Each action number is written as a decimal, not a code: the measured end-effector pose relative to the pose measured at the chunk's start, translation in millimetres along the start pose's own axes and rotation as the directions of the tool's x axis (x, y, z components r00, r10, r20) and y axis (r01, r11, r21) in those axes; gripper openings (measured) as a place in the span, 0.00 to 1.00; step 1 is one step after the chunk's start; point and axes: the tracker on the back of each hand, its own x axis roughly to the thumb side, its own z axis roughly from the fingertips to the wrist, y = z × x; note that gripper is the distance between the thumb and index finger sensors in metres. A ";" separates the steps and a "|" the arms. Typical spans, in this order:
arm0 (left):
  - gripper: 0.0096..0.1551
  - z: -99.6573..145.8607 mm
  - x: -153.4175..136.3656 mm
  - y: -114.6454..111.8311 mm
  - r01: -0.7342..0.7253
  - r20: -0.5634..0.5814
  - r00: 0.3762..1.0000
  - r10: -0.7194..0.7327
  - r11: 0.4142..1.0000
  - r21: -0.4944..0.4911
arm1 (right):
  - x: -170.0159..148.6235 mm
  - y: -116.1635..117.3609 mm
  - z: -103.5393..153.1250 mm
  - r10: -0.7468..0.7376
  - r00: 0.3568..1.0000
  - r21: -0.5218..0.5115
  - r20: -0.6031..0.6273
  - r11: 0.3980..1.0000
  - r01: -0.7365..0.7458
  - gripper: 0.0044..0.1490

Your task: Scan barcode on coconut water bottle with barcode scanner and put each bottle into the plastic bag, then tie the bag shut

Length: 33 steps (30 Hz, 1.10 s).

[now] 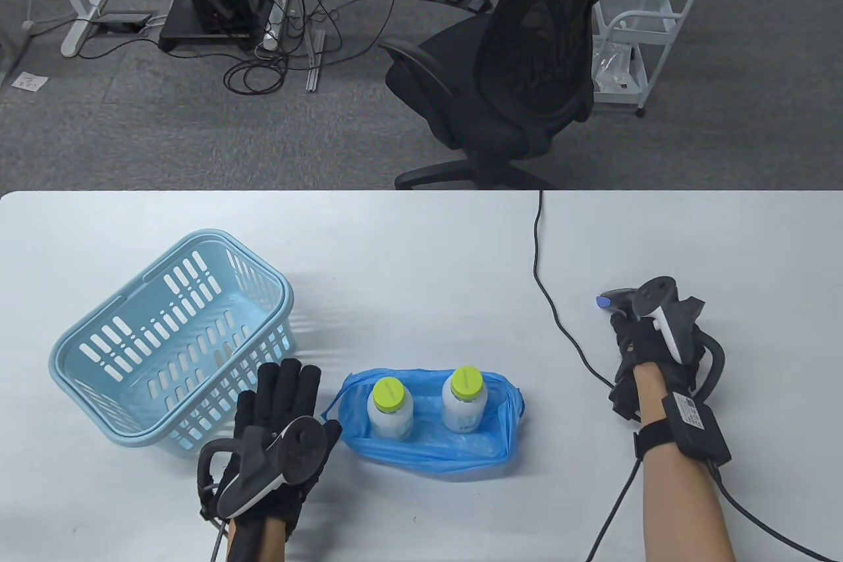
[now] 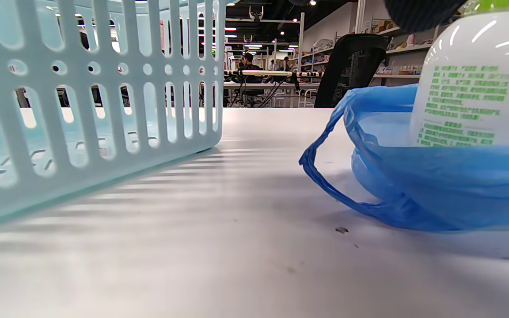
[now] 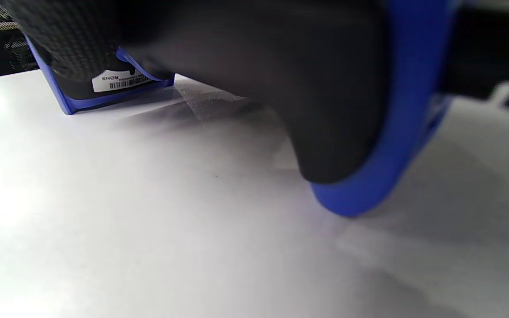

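Observation:
Two white coconut water bottles with lime-green caps (image 1: pixel 390 408) (image 1: pixel 463 400) stand upright inside the open blue plastic bag (image 1: pixel 428 453) at the table's front middle. My left hand (image 1: pixel 282 391) lies flat on the table with straight fingers, between the basket and the bag, and holds nothing. In the left wrist view the bag (image 2: pixel 413 190) and one bottle (image 2: pixel 466 88) are close on the right. My right hand (image 1: pixel 633 335) grips the black and blue barcode scanner (image 1: pixel 609 300) at the right. The scanner (image 3: pixel 369 145) rests on the table.
An empty light-blue basket (image 1: pixel 132 351) sits tilted at the left, its wall (image 2: pixel 82 110) close to my left hand. The scanner's black cable (image 1: pixel 546 292) runs to the far table edge. A black office chair (image 1: pixel 520 81) stands beyond the table.

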 end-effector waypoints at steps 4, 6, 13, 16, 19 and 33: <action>0.50 -1.6 -0.5 -0.9 -0.009 0.005 1.000 0.009 1.000 -0.005 | -2.9 -11.0 18.0 0.034 0.996 -0.104 0.079 0.994 -0.026 0.58; 0.50 -2.6 0.1 -1.5 -0.009 0.009 1.000 0.009 1.000 -0.009 | -1.3 -21.5 34.6 0.052 0.986 -0.157 0.157 0.987 -0.027 0.56; 0.51 -5.5 2.2 -2.4 -0.011 0.031 0.999 0.011 1.000 -0.014 | 8.1 -52.1 103.3 0.068 0.923 -0.223 0.378 0.975 0.019 0.50; 0.51 -6.5 2.8 -3.3 -0.015 0.042 0.999 0.016 1.000 -0.016 | 11.6 -61.0 139.6 0.086 0.893 -0.265 0.442 0.963 0.038 0.49; 0.51 -8.1 3.5 -4.0 -0.021 0.052 0.998 0.022 1.000 -0.021 | 13.0 -64.8 171.8 0.068 0.868 -0.274 0.492 0.958 0.080 0.49; 0.50 -28.4 -8.2 -21.0 -0.042 0.044 0.998 0.046 0.996 -0.082 | 10.3 -13.9 192.0 0.005 0.868 -0.270 0.496 0.951 0.149 0.47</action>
